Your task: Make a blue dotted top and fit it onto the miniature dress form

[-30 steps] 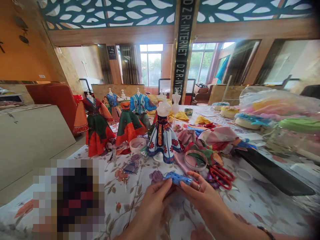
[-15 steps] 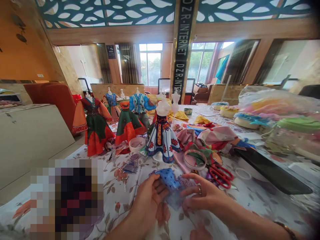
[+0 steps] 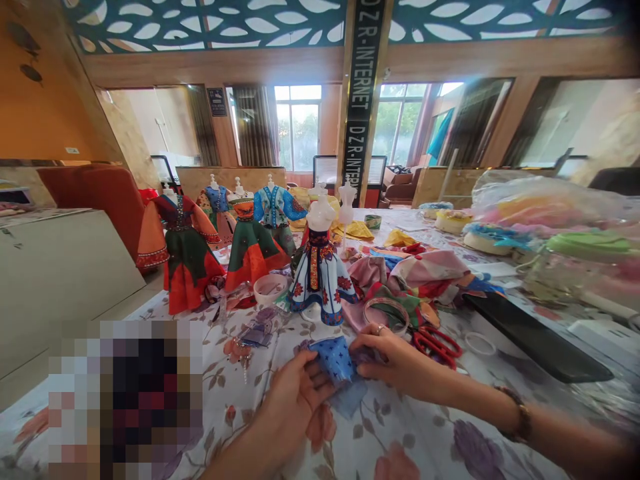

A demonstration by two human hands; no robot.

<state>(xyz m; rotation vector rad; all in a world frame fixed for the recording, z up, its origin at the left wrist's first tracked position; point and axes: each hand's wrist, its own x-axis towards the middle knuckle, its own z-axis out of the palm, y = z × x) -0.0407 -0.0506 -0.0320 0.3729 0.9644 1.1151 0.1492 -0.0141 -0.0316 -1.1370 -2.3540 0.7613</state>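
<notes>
Blue cloth piece with dark star-like marks [image 3: 334, 359], small and curved in shape, between the two hands at the near middle of the desk [image 3: 377, 433], which is covered in a white cloth printed with flowers and leaves. A paler, sheer-looking area lies just below its lower edge; whether it belongs to the same piece cannot be told. Left hand [image 3: 303, 383]: palm turned partly up, thumb on the upper left edge of the blue cloth, fingers loosely curled below, so that this edge lies between them. Right hand [image 3: 383, 353]: fingers bent at the right edge of the cloth, thumb beneath the forefinger; whether they pinch the edge cannot be told. A ring is worn on one finger and a dark bracelet [image 3: 517, 413] at the wrist.

Directly beyond the cloth stands a white doll-sized dress form in a white skirt with red flowers and a blue hem [image 3: 323, 283]. To its right are a heap of pink, green and red fabrics [image 3: 425, 270], a clear ring-shaped roll, partly behind the right hand, and scissors with red handles [image 3: 438, 345]. Farther right lie a long, flat black object [image 3: 537, 337] and a transparent jar with a green lid [image 3: 587, 243]. To the left stand further forms, among them one in a red, green and orange long-sleeved dress [image 3: 183, 247].
</notes>
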